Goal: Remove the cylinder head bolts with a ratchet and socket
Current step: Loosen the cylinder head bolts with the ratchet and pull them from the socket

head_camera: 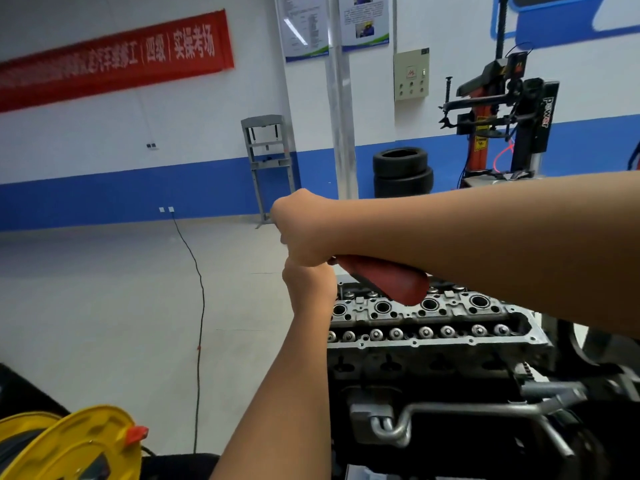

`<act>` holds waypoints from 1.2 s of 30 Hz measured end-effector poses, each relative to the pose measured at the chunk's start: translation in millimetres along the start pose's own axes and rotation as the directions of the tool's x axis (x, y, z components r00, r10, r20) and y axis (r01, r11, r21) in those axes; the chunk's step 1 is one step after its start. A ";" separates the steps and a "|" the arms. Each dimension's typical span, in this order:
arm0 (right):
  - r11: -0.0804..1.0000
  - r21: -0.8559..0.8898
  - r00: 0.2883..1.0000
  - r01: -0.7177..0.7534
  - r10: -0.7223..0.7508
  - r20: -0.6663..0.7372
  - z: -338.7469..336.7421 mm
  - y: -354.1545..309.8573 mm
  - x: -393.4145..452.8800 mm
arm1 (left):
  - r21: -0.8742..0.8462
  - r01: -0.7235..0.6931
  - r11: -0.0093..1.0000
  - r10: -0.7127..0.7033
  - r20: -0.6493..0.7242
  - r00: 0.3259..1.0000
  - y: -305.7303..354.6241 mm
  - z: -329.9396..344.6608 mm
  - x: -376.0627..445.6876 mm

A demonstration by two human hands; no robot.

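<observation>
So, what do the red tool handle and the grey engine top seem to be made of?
The red bulbous tool handle looks like matte plastic or rubber: even colour, soft dull sheen, though partly hidden. The grey cylinder head looks like cast metal, probably aluminium: pale, slightly rough surface with brighter machined rims around its round bores.

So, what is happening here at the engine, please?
A person is working over an engine's cylinder head with a red-handled tool, probably the ratchet. The right hand reaches across from the right with fingers curled in a tight grip near the handle's far end, and the left hand comes up from below and holds just under it. The socket end and the bolt are hidden behind the hands, so progress on the bolts cannot be judged.
</observation>
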State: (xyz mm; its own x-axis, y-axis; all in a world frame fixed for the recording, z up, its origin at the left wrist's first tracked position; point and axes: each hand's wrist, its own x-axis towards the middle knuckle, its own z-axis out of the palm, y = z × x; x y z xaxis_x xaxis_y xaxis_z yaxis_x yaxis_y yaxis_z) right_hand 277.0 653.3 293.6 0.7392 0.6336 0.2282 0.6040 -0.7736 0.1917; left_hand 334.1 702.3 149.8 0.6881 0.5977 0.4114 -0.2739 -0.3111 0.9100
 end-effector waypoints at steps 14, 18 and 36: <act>0.855 0.518 0.998 0.029 -0.054 0.034 12.1 56.6 -6.8 | -0.127 -0.006 0.992 0.016 0.077 0.997 -1.8 -6.5 -0.2; 0.847 0.524 0.990 0.093 -0.134 0.041 11.0 65.8 4.4 | -0.177 -0.020 0.984 0.035 0.081 0.996 1.3 -10.5 0.3; 0.908 0.273 0.948 0.318 -0.311 -0.072 14.2 66.8 12.5 | -0.172 -0.026 0.985 0.039 0.072 0.997 -10.9 -12.1 12.1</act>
State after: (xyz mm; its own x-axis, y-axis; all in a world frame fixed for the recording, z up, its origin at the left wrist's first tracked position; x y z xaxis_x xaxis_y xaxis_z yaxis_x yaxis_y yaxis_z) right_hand 330.8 609.5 295.7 0.4917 0.8411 0.2253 0.8648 -0.5019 -0.0140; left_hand 337.3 721.8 145.5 0.7237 0.5302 0.4418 -0.4034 -0.1945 0.8941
